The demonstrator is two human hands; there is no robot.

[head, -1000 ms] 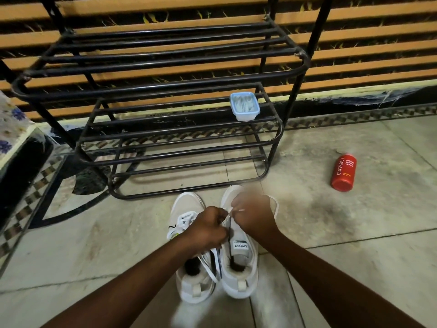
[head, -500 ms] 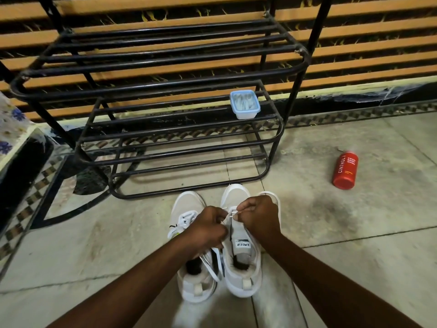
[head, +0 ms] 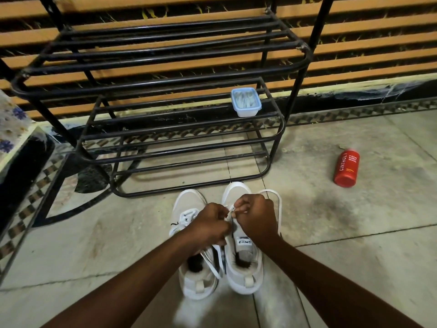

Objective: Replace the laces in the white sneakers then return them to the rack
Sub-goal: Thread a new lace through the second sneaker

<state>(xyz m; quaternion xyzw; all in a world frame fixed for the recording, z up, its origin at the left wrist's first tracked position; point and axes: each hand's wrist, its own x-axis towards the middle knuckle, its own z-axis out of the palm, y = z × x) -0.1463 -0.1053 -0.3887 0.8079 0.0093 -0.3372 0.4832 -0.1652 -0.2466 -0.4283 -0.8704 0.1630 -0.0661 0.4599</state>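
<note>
Right sneaker (head: 243,256) stands just short of the rack (head: 151,82), toe toward it; left hand (head: 210,223) and right hand (head: 256,217), fingers curled, pinch the lace (head: 229,212) over its eyelets.

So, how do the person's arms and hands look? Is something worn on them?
The left forearm and the right forearm are bare to the frame's edge; no sleeves show. The left grip and the right grip are bare hands without gloves. No watch, bracelet or ring is visible, though some fingers are hidden.
</note>
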